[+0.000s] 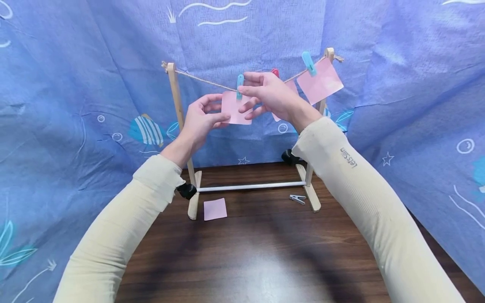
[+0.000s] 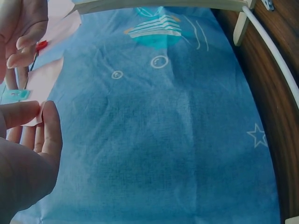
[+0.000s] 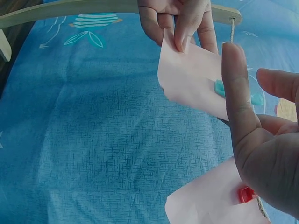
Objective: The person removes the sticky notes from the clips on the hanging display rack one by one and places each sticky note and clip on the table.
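My left hand (image 1: 197,122) pinches the left edge of a pink paper square (image 1: 231,106) between thumb and fingers. A light blue clothespin (image 1: 240,79) clips the top of this paper to the rope (image 1: 206,81). Around the clothespin, my right hand (image 1: 278,97) has its fingers spread, the thumb close beside the clip. In the right wrist view the thumb crosses in front of the blue clothespin (image 3: 256,98), and the fingers stand apart. Farther right along the rope, a red clothespin (image 3: 246,194) holds another pink paper (image 3: 205,200), partly hidden by my right hand in the head view.
At the right post, a second blue clothespin (image 1: 308,62) holds a tilted pink paper (image 1: 322,82). The wooden frame (image 1: 175,92) has a white crossbar (image 1: 250,186) low down. A pink paper (image 1: 215,209) and a grey clothespin (image 1: 297,198) lie on the table (image 1: 242,244). Patterned blue cloth (image 1: 113,75) hangs behind.
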